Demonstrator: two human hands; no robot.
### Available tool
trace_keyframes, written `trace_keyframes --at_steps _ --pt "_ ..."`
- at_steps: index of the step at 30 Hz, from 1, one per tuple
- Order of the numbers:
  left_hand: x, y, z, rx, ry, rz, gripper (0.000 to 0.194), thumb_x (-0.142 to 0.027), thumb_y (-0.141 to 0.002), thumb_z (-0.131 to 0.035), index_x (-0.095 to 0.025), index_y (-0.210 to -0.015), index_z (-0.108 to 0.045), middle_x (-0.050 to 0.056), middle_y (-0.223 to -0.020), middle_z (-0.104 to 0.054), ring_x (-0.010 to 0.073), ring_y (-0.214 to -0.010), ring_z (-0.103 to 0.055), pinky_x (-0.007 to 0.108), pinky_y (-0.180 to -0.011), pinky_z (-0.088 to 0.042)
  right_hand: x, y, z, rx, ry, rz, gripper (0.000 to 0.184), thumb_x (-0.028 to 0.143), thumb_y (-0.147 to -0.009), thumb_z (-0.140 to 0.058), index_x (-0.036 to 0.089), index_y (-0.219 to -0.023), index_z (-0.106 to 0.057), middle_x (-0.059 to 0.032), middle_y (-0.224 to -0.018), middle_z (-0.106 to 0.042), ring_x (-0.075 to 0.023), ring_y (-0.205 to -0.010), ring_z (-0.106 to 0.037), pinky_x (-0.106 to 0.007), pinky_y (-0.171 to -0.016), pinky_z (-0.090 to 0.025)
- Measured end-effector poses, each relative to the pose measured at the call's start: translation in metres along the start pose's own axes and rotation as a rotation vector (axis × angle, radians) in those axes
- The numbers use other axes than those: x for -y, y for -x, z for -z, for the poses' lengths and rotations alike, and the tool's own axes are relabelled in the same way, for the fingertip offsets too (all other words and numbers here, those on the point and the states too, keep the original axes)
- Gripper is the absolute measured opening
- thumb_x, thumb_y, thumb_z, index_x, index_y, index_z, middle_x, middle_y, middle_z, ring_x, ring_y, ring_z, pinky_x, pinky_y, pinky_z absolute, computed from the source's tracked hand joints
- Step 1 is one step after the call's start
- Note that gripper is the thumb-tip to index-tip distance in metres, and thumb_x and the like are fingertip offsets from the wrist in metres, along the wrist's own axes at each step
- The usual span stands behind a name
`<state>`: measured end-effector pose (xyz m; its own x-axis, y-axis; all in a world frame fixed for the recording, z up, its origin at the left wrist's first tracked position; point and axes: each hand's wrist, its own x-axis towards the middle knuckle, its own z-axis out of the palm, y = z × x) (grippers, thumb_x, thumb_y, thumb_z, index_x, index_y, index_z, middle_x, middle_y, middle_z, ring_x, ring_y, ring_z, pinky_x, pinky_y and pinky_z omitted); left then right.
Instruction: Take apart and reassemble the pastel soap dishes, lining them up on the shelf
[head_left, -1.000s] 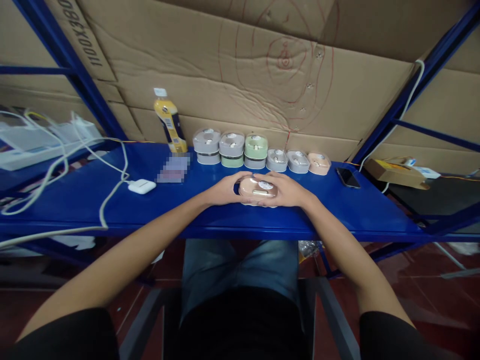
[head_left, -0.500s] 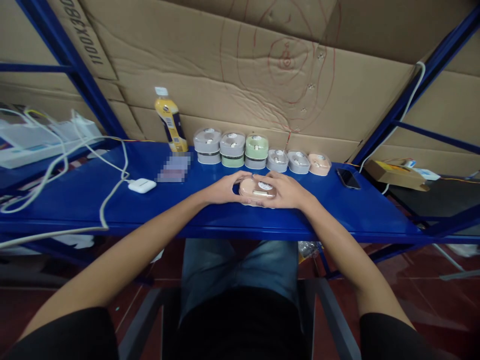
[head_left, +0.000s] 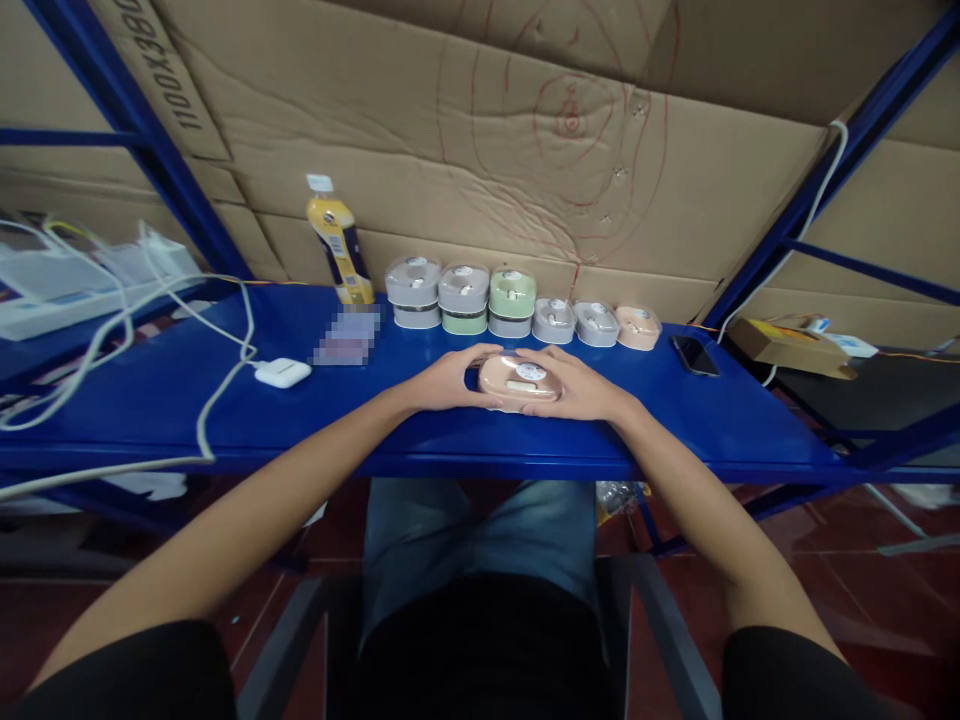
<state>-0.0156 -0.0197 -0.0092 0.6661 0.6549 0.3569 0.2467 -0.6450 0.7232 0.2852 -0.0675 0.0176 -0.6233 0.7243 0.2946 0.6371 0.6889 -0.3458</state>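
At the front of the blue table [head_left: 360, 425], a pink oval box [head_left: 534, 386] with a clear lid and a round white sticker sits between my two hands. My left hand [head_left: 446, 382] curls around its left end. Around the right end wraps my right hand [head_left: 589, 388], thumb at the near side. Beyond them, similar oval boxes stand in a row: a grey pair [head_left: 414, 285], a grey box on a green one [head_left: 464, 322], a green box [head_left: 513, 292] on a grey one, then two single grey boxes [head_left: 553, 322] and a peach one [head_left: 637, 328].
A yellow drink bottle [head_left: 341, 245] stands at the back left, near a white earphone case [head_left: 283, 373] and white cables [head_left: 206, 410]. A phone [head_left: 695, 355] lies to the right. Cardboard [head_left: 375, 130] walls off the back; blue posts [head_left: 832, 180] flank the table.
My right hand has slid from the top of the pink box to its right end, so more of the lid and sticker shows. My left hand stays at the left end.
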Motion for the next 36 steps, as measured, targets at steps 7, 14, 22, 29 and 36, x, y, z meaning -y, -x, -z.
trace_keyframes --at_steps 7,14,22,29,36 --pt "0.003 0.0 -0.005 -0.036 0.017 0.011 0.083 -0.054 -0.083 -0.091 -0.017 -0.15 -0.06 0.022 -0.148 -0.076 0.037 -0.139 -0.074 0.061 -0.125 -0.055 -0.025 0.013 0.026 -0.19 -0.015 -0.023 0.098 0.078 -0.078 -0.088 0.026 -0.158 -0.067 -0.0144 -0.151 -0.075 -0.0398 -0.137 -0.07 -0.061 -0.123 -0.053" --pt "0.002 -0.004 -0.004 -0.045 -0.019 0.018 0.064 -0.054 -0.092 -0.082 -0.016 -0.14 -0.064 0.019 -0.14 -0.079 0.0329 -0.132 -0.077 0.059 -0.122 -0.057 -0.118 0.013 0.099 -0.811 0.241 -0.63 0.087 0.076 -0.079 -0.082 0.019 -0.145 -0.071 -0.0207 -0.14 -0.076 -0.0467 -0.135 -0.067 -0.071 -0.117 -0.051" --pt "-0.003 -0.004 -0.003 -0.034 -0.087 -0.002 0.052 -0.054 -0.096 -0.078 -0.02 -0.135 -0.07 0.015 -0.139 -0.08 0.0326 -0.131 -0.077 0.057 -0.119 -0.06 -0.145 -0.009 0.086 -0.81 0.417 -1.192 0.081 0.063 -0.084 -0.087 0.012 -0.143 -0.066 -0.0336 -0.144 -0.063 -0.0488 -0.134 -0.064 -0.065 -0.111 -0.05" --pt "-0.004 -0.005 -0.003 -0.029 -0.103 0.007 0.051 -0.055 -0.096 -0.077 -0.02 -0.133 -0.072 0.014 -0.139 -0.08 0.0318 -0.131 -0.076 0.055 -0.119 -0.059 -0.114 -0.011 0.082 -0.823 0.553 -1.101 0.078 0.06 -0.095 -0.072 0.005 -0.148 -0.057 -0.0381 -0.148 -0.06 -0.0534 -0.142 -0.056 -0.071 -0.116 -0.044" --pt "-0.003 -0.006 -0.004 -0.03 -0.137 0.0 0.05 -0.053 -0.096 -0.076 -0.019 -0.132 -0.073 0.014 -0.138 -0.08 0.031 -0.129 -0.077 0.053 -0.118 -0.059 -0.068 -0.046 0.039 -0.325 0.516 -0.322 0.076 0.057 -0.105 -0.055 0.01 -0.165 -0.052 -0.0289 -0.178 -0.044 -0.0486 -0.165 -0.039 -0.07 -0.133 -0.034"
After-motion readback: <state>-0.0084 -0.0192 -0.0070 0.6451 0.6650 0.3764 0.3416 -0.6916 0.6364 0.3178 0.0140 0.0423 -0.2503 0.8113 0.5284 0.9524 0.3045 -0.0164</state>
